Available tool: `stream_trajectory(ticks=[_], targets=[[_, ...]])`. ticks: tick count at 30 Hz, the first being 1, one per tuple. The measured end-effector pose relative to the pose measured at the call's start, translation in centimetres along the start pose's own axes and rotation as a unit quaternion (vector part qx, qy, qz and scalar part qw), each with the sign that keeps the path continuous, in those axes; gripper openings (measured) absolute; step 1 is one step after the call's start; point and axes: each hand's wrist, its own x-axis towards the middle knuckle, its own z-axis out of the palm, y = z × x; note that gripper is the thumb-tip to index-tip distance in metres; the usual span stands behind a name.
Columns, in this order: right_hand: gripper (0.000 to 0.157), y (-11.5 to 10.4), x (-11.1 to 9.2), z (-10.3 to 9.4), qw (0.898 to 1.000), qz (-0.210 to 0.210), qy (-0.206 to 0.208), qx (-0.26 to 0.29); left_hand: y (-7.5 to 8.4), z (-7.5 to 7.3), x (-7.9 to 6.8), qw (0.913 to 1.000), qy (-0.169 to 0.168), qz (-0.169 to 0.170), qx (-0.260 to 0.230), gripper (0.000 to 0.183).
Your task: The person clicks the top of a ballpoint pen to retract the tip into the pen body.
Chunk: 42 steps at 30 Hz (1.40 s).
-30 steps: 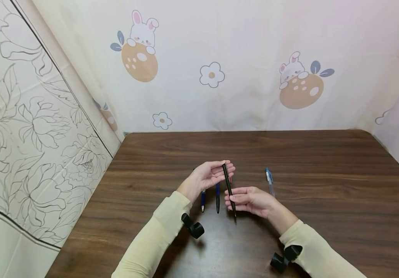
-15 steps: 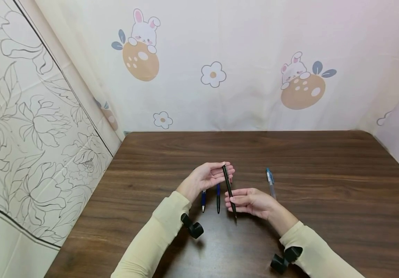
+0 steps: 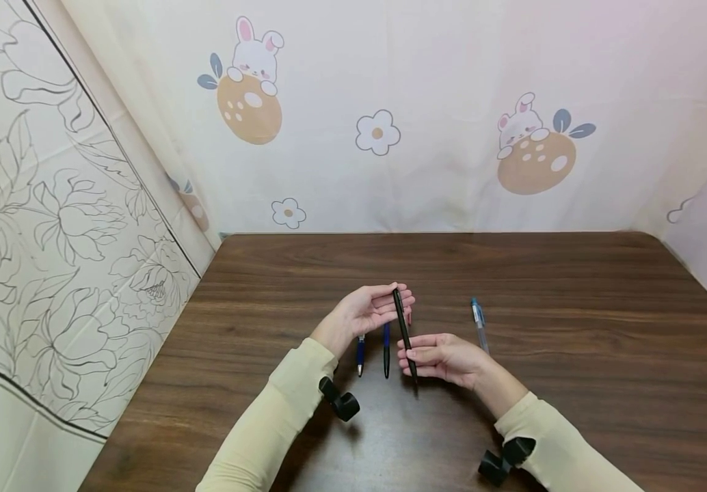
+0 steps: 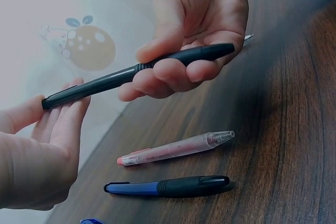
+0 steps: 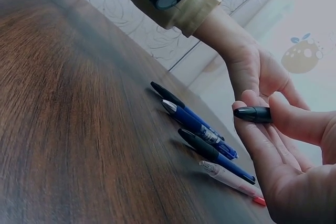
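A black pen (image 3: 403, 324) is held up over the table between both hands, tilted with its tip toward me. My left hand (image 3: 368, 311) pinches its clip end between thumb and fingers. Nearer the tip, my right hand (image 3: 442, 357) grips the barrel with its thumb on top and fingers underneath, as the left wrist view shows. Below the hands lie a blue pen with a black grip (image 4: 178, 187), a pink clear-barrelled pen (image 4: 176, 148) and a blue pen with a silver tip (image 5: 189, 121). Another dark-tipped blue pen (image 5: 176, 98) lies beyond, mostly hidden by my left hand in the head view.
A clear pen with a blue top (image 3: 478, 321) lies on the brown wooden table (image 3: 575, 294), just past my right hand. A patterned cloth (image 3: 427, 184) hangs along the table's back edge, and a flower-drawn panel (image 3: 64, 225) stands at the left.
The hands keep their hold on the black pen. Its clip end and my left hand have shifted very slightly up and left; the other pens lie unchanged.
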Motion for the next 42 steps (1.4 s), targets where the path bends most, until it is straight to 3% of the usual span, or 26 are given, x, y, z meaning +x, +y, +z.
stream_trajectory(ticks=[6,11,17,25,34,42], targets=[[0.036,-0.1,-0.3,-0.1,1.0,0.001,-0.001,0.004,0.0,-0.1,0.1,1.0,0.001,0.001,0.01,0.043],[0.044,-0.1,-0.4,-0.1,1.0,0.0,-0.003,0.002,0.0,0.0,0.1,0.9997,-0.013,0.003,0.022,0.045],[0.041,-0.1,-0.5,-0.2,1.0,0.0,0.001,0.001,-0.1,0.1,0.0,0.9989,-0.029,0.01,0.036,0.046],[0.04,-0.1,-0.6,-0.3,1.0,-0.008,-0.009,-0.002,-0.3,0.0,-0.2,0.9992,-0.011,0.015,0.034,0.043],[0.021,-0.3,-0.8,-0.4,1.0,-0.014,-0.003,-0.001,-0.7,-0.4,-0.5,0.9976,-0.002,0.03,0.063,0.018],[0.018,-0.3,-1.0,-0.4,1.0,-0.018,-0.004,-0.002,-1.0,-0.7,-0.8,0.9941,-0.008,0.03,0.104,0.022]])
